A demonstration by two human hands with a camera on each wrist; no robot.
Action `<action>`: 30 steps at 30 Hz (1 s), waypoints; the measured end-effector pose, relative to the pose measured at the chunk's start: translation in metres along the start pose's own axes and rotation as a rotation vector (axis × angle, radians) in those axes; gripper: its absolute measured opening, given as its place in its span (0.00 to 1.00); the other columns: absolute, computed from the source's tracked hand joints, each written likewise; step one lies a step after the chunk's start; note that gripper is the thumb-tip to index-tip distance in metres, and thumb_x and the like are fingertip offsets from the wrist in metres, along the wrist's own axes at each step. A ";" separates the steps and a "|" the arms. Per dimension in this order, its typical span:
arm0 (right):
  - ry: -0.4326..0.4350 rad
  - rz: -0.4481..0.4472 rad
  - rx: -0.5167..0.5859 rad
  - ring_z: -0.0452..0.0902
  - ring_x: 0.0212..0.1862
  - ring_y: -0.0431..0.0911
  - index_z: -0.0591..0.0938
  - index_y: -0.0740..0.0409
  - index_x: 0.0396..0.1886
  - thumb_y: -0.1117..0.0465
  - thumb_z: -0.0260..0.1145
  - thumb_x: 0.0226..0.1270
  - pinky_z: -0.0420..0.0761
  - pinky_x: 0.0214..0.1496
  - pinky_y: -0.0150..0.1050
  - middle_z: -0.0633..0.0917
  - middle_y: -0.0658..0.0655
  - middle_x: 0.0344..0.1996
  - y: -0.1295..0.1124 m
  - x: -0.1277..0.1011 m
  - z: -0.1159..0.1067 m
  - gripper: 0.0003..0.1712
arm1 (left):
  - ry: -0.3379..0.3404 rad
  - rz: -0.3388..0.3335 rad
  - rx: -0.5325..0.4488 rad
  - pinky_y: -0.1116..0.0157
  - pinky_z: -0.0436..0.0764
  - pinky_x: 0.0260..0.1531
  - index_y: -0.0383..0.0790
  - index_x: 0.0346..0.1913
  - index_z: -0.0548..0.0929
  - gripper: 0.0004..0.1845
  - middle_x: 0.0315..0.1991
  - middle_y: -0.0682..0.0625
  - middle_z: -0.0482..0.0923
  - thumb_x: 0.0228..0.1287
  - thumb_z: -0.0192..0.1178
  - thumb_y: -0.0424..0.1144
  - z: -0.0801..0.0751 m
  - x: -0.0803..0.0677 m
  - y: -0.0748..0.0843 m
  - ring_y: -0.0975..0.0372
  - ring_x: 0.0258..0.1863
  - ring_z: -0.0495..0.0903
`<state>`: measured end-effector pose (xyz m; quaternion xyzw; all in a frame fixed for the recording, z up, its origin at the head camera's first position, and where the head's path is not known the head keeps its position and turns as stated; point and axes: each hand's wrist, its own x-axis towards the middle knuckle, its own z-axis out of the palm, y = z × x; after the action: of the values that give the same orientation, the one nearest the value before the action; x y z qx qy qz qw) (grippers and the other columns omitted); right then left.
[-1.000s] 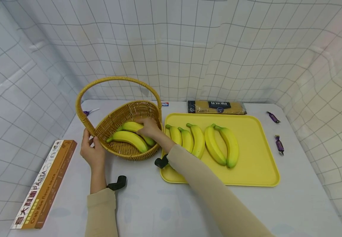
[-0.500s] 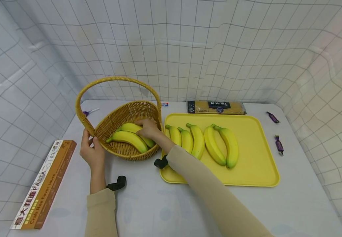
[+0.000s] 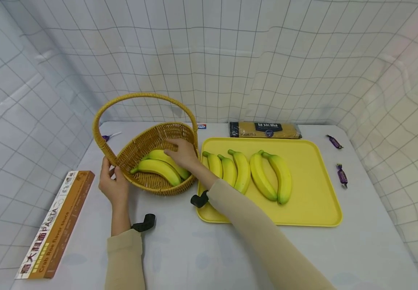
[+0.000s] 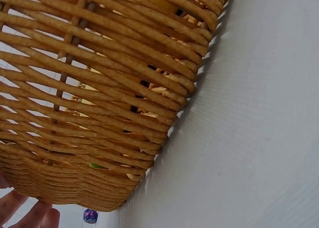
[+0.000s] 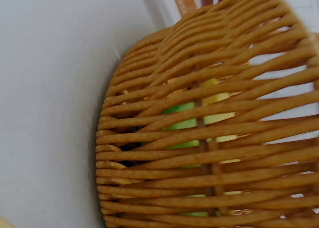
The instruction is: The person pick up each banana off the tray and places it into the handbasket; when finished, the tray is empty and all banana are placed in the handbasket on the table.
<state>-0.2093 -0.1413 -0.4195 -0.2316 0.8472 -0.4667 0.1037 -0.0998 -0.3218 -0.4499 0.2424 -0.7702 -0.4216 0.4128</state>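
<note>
A wicker basket (image 3: 163, 190) with a tall arched handle stands on the left of the table. Two bananas lie inside it, a front banana (image 3: 158, 169) and a rear banana (image 3: 169, 159). My left hand (image 3: 114, 186) grips the basket's left rim at the foot of the handle; its fingertips (image 4: 32, 215) show under the weave in the left wrist view. Over the basket's right side hovers my right hand (image 3: 184, 155), fingers extended, just above the rear banana and holding nothing. In the right wrist view the basket wall (image 5: 209, 138) hides that hand.
Right of the basket, a yellow tray (image 3: 314, 193) carries several bananas (image 3: 263, 177). A spaghetti packet (image 3: 267, 130) lies behind it. Two purple-wrapped candies (image 3: 342, 176) are at the right, a lollipop (image 3: 107, 137) behind the basket. A long pasta box (image 3: 54, 225) lies left.
My right hand has let go of the rear banana in the basket and risen slightly, its fingers straightening. The left hand keeps its grip on the rim.
</note>
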 end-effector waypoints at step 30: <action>0.165 -0.227 0.153 0.70 0.59 0.49 0.73 0.59 0.62 0.64 0.64 0.64 0.69 0.60 0.49 0.75 0.56 0.59 0.033 -0.172 -0.130 0.26 | -0.011 -0.056 0.021 0.64 0.76 0.39 0.54 0.61 0.75 0.23 0.55 0.52 0.77 0.68 0.48 0.30 0.001 -0.002 0.000 0.57 0.47 0.78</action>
<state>-0.1198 0.0545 -0.3832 -0.2782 0.7834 -0.5558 -0.0021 -0.0995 -0.3202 -0.4512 0.2659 -0.7696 -0.4261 0.3942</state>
